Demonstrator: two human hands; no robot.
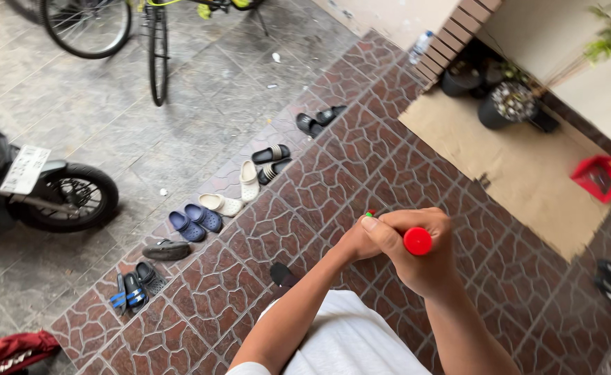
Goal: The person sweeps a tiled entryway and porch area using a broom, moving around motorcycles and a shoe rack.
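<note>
Red-capped handle (417,241) stands upright inside the right hand (416,253), clenched around it; left hand (356,243) grips just beside.

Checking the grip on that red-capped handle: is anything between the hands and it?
Nothing visible. The right hand wraps the red-capped handle directly, and the left hand presses against it just below; the shaft underneath is hidden.

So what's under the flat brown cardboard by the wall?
Black plant pots stand on the cardboard. Around it lies red-brown tiled floor. Whatever is beneath the cardboard is covered, so it cannot be seen.
</note>
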